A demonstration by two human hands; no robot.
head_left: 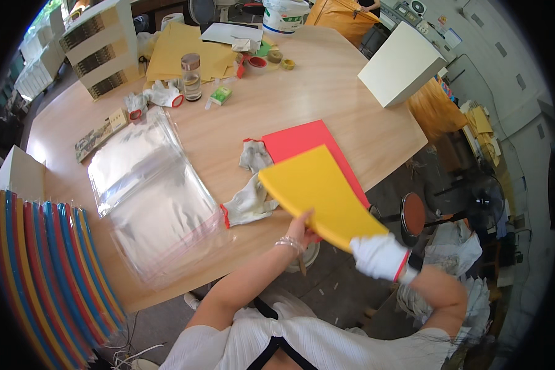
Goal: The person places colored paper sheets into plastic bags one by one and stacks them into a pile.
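Note:
A thick yellow sheet (320,191), slightly bent, is held between my two hands above the table's front edge. My bare left hand (303,228), with bracelets at the wrist, grips its near left edge. On the right, my right hand (377,256) in a white red-cuffed glove holds the near corner. Beneath the yellow sheet, partly covered, lies a red sheet (302,137) on the table. Two white work gloves lie beside them: a greyish glove (255,155) and a nearer glove (249,205), partly behind the yellow sheet.
Clear plastic bags (160,203) spread over the table's left half. A tall stack of wrapped coloured sheets (49,265) stands at the left edge. Farther back are a bottle (191,80), tape rolls (275,57), a white bucket (285,15) and a white box (400,65). A round stool (412,214) stands at right.

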